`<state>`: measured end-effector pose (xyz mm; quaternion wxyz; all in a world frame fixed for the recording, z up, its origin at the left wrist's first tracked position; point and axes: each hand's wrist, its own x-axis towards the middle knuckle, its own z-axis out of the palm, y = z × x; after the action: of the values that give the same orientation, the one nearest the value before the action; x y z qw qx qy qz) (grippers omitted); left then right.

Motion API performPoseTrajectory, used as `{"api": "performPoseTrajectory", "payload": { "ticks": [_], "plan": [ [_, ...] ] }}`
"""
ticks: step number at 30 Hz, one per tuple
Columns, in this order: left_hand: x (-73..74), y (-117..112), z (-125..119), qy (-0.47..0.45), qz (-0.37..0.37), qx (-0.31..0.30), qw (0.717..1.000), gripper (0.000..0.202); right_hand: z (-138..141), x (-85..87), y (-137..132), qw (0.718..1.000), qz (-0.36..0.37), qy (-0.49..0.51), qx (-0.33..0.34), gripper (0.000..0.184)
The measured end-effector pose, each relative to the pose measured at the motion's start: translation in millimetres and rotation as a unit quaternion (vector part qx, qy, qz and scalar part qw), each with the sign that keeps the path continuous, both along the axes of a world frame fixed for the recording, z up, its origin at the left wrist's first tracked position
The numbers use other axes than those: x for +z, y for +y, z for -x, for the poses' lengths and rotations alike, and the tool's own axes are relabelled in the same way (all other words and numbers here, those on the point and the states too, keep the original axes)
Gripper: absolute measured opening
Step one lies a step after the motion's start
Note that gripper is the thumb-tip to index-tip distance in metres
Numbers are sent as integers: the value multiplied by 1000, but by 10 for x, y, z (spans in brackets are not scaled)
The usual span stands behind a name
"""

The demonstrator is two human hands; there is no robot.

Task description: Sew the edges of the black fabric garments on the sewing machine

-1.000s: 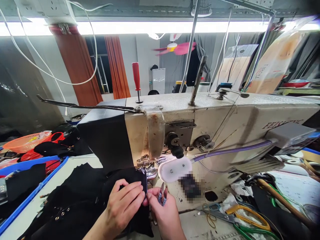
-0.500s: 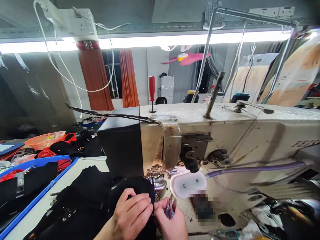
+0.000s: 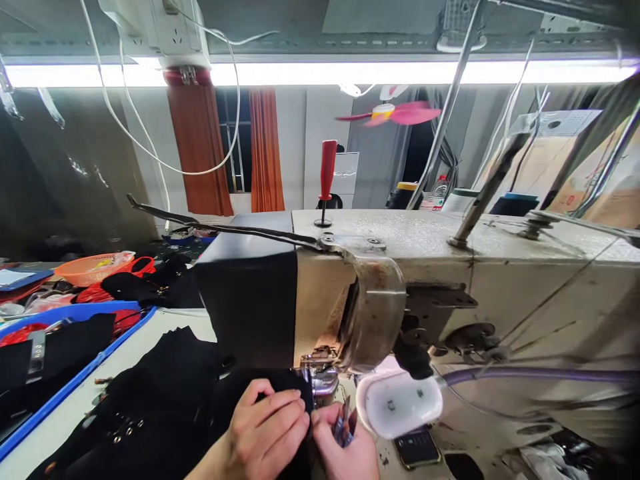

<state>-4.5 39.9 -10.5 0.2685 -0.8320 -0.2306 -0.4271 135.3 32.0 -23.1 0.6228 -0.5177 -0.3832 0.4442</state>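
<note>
Black fabric (image 3: 165, 393) is spread under & L of L hand (image 3: 270, 427), edge pointed fwd beneath sewing machine (image 3: 430, 247); L fingers laid close together on top, pinch can't be told; snips (image 3: 344, 430) held in R hand (image 3: 347, 447), both hands equally nr edge.

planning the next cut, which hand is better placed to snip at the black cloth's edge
Probably the right hand: it holds the small pointed metal snips beside the edge of the matte black cloth. The left hand lies over that cloth, apparently steadying it, and shows no tool.
</note>
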Motion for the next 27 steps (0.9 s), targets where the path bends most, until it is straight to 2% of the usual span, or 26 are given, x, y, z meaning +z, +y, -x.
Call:
{"api": "performPoseTrajectory", "payload": {
  "ticks": [4, 10, 15, 22, 27],
  "plan": [
    [15, 21, 42, 14, 38, 12, 999, 13, 15, 45, 59, 1000, 2, 19, 7, 19],
    [35, 96, 99, 43, 26, -1, 999, 17, 40, 168, 55, 998, 29, 45, 33, 20],
    [38, 110, 104, -3, 46, -3, 999, 17, 82, 239, 36, 997, 37, 62, 33, 18],
    [105, 99, 53, -32, 48, -8, 998, 13, 67, 170, 74, 999, -5, 39, -4, 16],
    [97, 96, 39, -30, 34, 10, 999, 13, 68, 183, 82, 999, 18, 40, -12, 20]
  ]
}}
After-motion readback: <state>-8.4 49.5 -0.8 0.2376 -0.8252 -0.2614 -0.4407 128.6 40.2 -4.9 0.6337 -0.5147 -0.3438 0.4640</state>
